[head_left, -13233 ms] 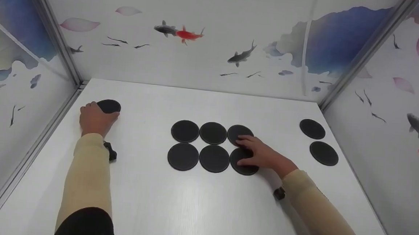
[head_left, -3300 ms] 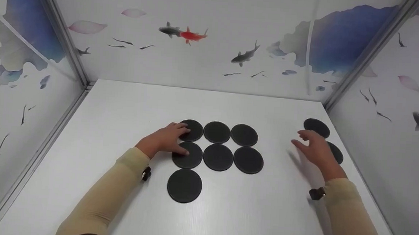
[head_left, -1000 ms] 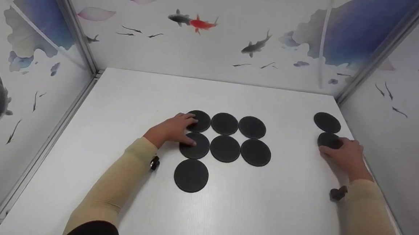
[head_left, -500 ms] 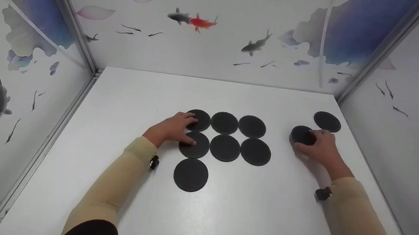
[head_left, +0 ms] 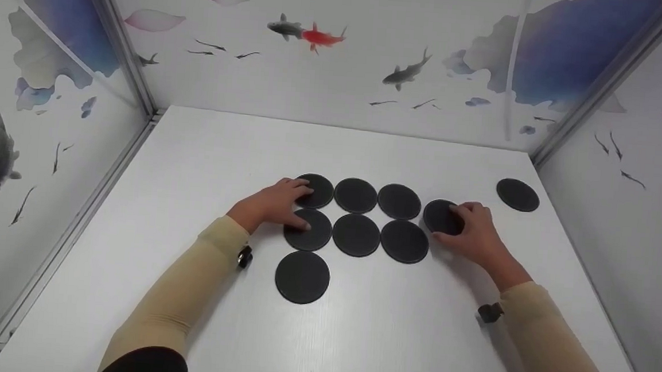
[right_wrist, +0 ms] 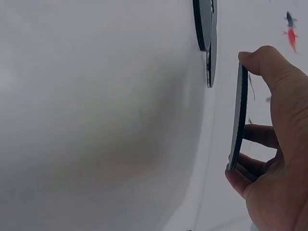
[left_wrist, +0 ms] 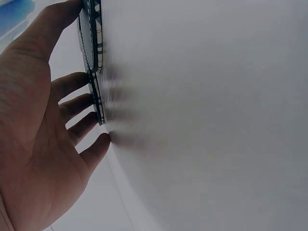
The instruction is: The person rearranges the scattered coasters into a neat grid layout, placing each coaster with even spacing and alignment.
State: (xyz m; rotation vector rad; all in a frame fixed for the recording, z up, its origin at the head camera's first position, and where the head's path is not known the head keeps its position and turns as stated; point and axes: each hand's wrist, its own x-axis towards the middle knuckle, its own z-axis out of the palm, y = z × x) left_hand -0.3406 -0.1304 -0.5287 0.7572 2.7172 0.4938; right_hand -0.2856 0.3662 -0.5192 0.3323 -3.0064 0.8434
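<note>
My right hand [head_left: 480, 238] pinches a round black coaster [head_left: 439, 217] by its edge, just right of the top row. In the right wrist view the held coaster [right_wrist: 238, 115] is lifted off the table, between thumb and fingers. My left hand [head_left: 269, 208] rests its fingertips on the top-left coaster [head_left: 319, 191] and its thumb on the coaster [head_left: 313, 234] below. In the left wrist view the thumb and fingers of the left hand [left_wrist: 43, 139] are spread and touch coasters lying flat. Two touching rows also include the top-right coaster [head_left: 399, 201] and the bottom-right coaster [head_left: 404, 241].
Below the left column lies another coaster [head_left: 302, 277]. A lone coaster [head_left: 518, 194] lies near the right edge of the white table [head_left: 321, 346]. Printed panels with fish and petals, such as the back wall [head_left: 337, 88], enclose the table on three sides.
Earlier, a coaster was added below the left column. Over the last second my right hand took the lower right-side coaster and carried it left toward the rows. The left hand has stayed still meanwhile.
</note>
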